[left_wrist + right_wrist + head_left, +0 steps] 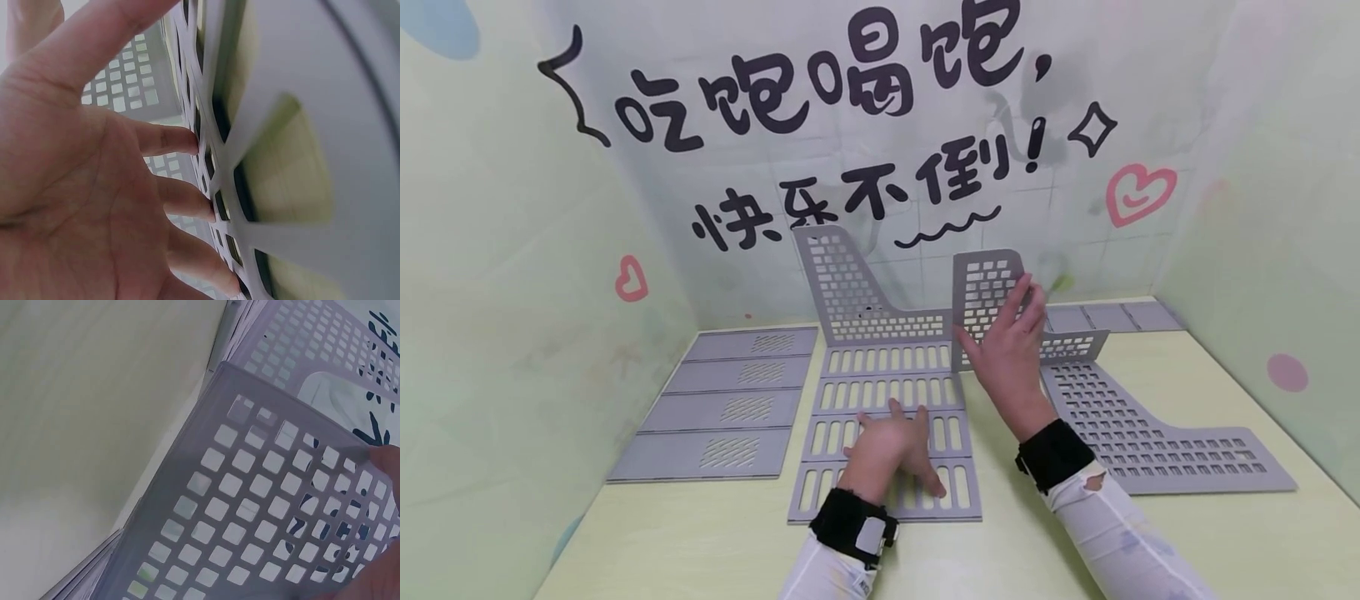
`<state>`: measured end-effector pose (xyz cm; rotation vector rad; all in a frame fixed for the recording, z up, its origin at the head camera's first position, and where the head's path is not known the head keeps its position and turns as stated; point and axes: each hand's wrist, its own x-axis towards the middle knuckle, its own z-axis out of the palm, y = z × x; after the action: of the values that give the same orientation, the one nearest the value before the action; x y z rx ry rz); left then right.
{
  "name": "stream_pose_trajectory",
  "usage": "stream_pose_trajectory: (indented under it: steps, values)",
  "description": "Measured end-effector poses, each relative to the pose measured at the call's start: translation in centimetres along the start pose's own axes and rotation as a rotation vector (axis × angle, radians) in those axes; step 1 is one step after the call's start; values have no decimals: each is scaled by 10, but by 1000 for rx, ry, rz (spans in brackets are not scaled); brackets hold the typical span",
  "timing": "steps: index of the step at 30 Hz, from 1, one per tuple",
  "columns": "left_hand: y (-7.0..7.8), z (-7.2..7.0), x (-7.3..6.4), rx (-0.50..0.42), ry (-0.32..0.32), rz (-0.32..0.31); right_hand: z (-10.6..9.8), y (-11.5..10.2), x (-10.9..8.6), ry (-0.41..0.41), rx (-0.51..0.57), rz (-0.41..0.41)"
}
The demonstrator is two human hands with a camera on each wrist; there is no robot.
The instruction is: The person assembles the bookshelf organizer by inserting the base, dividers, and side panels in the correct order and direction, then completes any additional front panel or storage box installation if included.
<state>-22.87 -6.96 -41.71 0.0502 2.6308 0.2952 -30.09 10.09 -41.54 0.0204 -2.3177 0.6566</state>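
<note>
My left hand (891,446) is spread over a row of grey slotted panels (883,521) lying flat, its fingertips touching them in the left wrist view. At their far end stands a grey perforated side panel (850,292), tall at the left and low toward the right. My right hand (1011,362) grips a second perforated side panel (961,292), which stands upright beside the first. Its thumb is at the left and its fingers are at the right edge. In the right wrist view, this held panel (206,412) overlaps the first one (300,381).
Several plain grey panels (655,458) with small slotted patches lie in a row at left. Another perforated side panel (1217,437) lies flat at right. More grey panels (1108,317) are at the back right. Printed cloth walls (512,333) enclose the table (700,542).
</note>
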Motion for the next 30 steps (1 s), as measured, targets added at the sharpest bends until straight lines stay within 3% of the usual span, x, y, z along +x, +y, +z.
stream_pose_trajectory:
  steps: [10,13,17,23,26,30]
  values:
    - [0,-2,0,10,-13,10,-8,4,9,-124,36,27]
    - [0,-2,-1,3,-14,8,-18,7,17,-243,39,90]
    - [0,-1,-1,-5,-18,5,-43,17,32,-478,11,189]
    - [0,0,0,-8,-15,8,-68,45,45,-771,-128,155]
    - [-1,0,-1,-11,-13,10,-71,58,49,-849,-138,189]
    - [-1,0,-1,-21,-11,10,-76,72,54,-842,-138,241]
